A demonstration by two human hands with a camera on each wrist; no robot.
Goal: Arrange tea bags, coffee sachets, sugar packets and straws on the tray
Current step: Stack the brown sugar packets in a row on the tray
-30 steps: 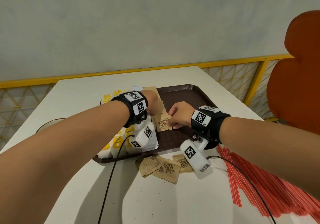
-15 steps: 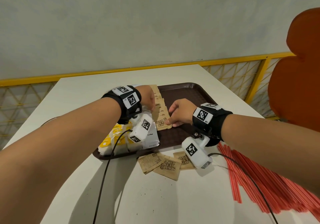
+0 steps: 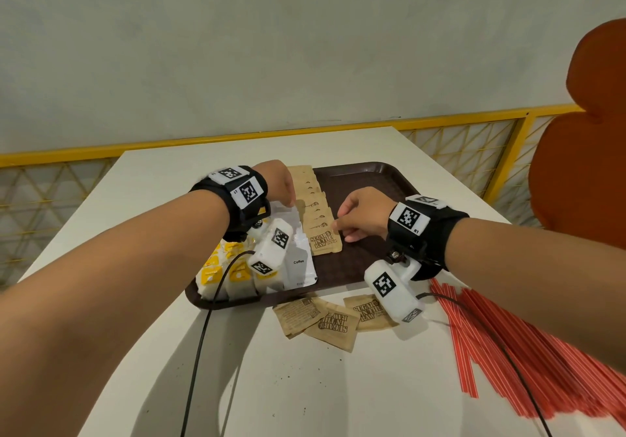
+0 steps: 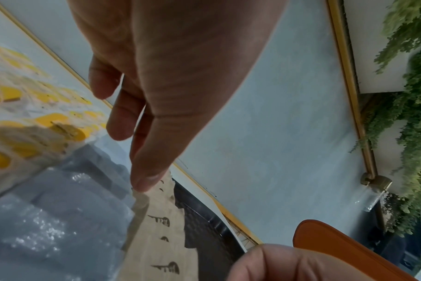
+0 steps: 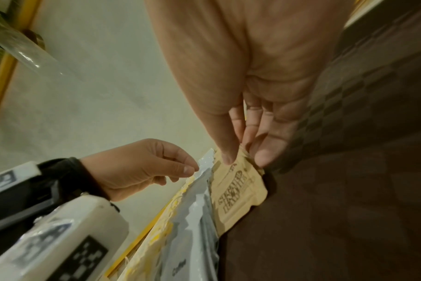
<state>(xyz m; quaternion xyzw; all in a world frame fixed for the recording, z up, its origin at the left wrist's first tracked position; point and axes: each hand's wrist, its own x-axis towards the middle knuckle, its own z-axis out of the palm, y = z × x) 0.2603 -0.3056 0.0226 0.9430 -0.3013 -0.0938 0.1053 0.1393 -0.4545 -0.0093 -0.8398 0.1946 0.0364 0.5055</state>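
Both hands worked the row of sugar packets (image 3: 316, 215) on the tray (image 3: 366, 172). The right hand (image 3: 360, 213) pinched the nearest packet's top edge; the left hand (image 3: 276, 182), fingers loosely extended, touched the row's left margin. Advisable: square each packet against its neighbour, keeping even overlap. Packets were brown paper, flat, dark-printed (three loose packets (image 3: 333, 318) remained off-tray).

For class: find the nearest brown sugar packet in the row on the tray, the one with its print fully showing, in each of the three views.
Head: the sugar packet lies mid-frame on the brown tray, front of the row, by the right hand.
Left wrist: not told apart; only the row's overlapping edges show at bottom centre.
Right wrist: centre, slightly low, its far end under the fingertips.
Shared landmark: the silver coffee sachets beside the row.
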